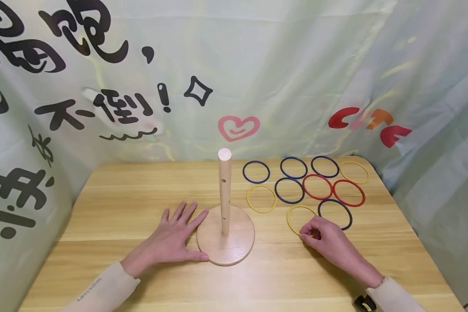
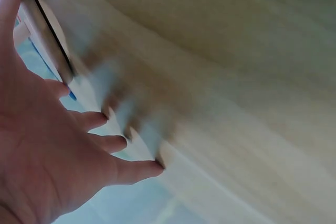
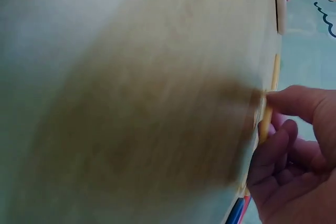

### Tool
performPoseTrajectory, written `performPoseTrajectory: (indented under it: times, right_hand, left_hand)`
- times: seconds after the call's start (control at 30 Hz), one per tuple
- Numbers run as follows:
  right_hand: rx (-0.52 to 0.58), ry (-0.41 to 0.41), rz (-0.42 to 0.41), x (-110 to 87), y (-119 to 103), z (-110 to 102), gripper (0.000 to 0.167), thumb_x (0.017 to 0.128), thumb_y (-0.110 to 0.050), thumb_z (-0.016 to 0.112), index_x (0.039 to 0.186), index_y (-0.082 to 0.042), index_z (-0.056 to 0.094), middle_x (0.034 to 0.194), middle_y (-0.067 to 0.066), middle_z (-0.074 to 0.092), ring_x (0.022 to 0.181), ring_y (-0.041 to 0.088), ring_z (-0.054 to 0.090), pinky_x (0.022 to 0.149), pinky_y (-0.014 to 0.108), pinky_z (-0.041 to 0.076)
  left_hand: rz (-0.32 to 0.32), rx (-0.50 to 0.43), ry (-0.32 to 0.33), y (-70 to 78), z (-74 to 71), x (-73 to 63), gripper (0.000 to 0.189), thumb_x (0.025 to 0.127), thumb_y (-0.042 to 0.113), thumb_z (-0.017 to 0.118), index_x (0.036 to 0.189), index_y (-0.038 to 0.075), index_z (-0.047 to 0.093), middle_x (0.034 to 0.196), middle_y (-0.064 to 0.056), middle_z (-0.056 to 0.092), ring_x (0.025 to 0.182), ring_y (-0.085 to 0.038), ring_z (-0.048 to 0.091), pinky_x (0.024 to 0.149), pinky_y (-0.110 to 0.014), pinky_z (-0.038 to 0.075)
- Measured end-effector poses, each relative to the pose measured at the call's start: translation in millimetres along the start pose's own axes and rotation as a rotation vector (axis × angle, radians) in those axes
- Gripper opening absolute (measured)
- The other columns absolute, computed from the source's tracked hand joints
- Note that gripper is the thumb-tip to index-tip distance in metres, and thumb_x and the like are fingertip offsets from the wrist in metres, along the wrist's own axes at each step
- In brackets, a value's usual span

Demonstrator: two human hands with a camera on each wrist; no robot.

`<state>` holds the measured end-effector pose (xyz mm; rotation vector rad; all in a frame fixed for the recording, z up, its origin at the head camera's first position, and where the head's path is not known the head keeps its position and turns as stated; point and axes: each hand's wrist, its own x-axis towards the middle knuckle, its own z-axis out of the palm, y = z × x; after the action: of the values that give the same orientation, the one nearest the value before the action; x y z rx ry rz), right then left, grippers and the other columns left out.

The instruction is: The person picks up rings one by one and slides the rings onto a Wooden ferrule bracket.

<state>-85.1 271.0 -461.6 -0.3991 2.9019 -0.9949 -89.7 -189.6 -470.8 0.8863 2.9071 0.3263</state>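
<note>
A round wooden base [image 1: 242, 249] carries an upright wooden peg [image 1: 225, 190] with small holes in its side. My left hand [image 1: 170, 238] lies with spread fingers on the table, its thumb and index finger touching the base's left edge. To the right, my right hand [image 1: 331, 242] pinches the near edge of a yellow ring [image 1: 288, 216] between thumb and fingers. In the right wrist view the yellow ring [image 3: 275, 72] appears edge-on at the fingertips. A dark blue ring [image 1: 351, 219] lies just beyond that hand, partly hidden by it.
Several more rings lie on the table's right: dark blue rings [image 1: 256, 182], red rings [image 1: 330, 185] and yellow rings [image 1: 276, 201]. The wooden table [image 1: 140, 186] is bordered by a printed curtain [image 1: 281, 78] at the back and sides.
</note>
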Motion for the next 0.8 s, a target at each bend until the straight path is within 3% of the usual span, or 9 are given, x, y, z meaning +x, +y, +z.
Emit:
performPoseTrajectory:
  times: [0.13,0.43,0.67,0.8]
  right_hand:
    - [0.006,0.072,-0.037,-0.5,-4,-2,0.016,0.091,-0.006,0.088,0.093,-0.018,0.077,0.078,-0.014,0.062,0.069,0.006,0.053,0.062,0.026,0.046]
    - [0.033,0.296,-0.304,-3.2,-17,-8,0.030,0.081,0.012,0.085,0.096,-0.014,0.079,0.081,-0.017,0.065,0.061,0.001,0.052,0.054,0.016,0.042]
    - [0.068,0.354,-0.396,-1.5,-35,-18,0.035,0.081,0.014,0.080,0.103,-0.014,0.080,0.081,-0.017,0.066,0.063,0.002,0.056,0.055,0.014,0.045]
    - [0.107,0.358,-0.464,-0.4,-49,-26,0.041,0.081,0.017,0.079,0.107,-0.014,0.081,0.082,-0.016,0.067,0.066,0.002,0.060,0.057,0.014,0.049]
  left_hand:
    - [0.004,0.025,0.004,-1.0,-0.2,0.7,0.117,0.088,0.094,0.055,0.173,0.017,0.035,0.173,-0.027,0.030,0.156,-0.059,0.026,0.104,-0.091,0.027]
    - [0.033,0.060,-0.011,-2.2,-5.7,3.9,0.122,0.083,0.095,0.060,0.173,0.017,0.035,0.171,-0.030,0.033,0.151,-0.063,0.032,0.094,-0.093,0.034]
    - [0.015,0.022,-0.125,-0.4,-22.0,10.7,0.123,0.083,0.091,0.067,0.174,0.016,0.032,0.171,-0.032,0.030,0.151,-0.065,0.030,0.092,-0.093,0.035]
    - [0.012,0.007,-0.156,-1.4,-27.8,13.3,0.123,0.082,0.090,0.069,0.174,0.019,0.031,0.172,-0.030,0.029,0.152,-0.065,0.029,0.092,-0.092,0.037]
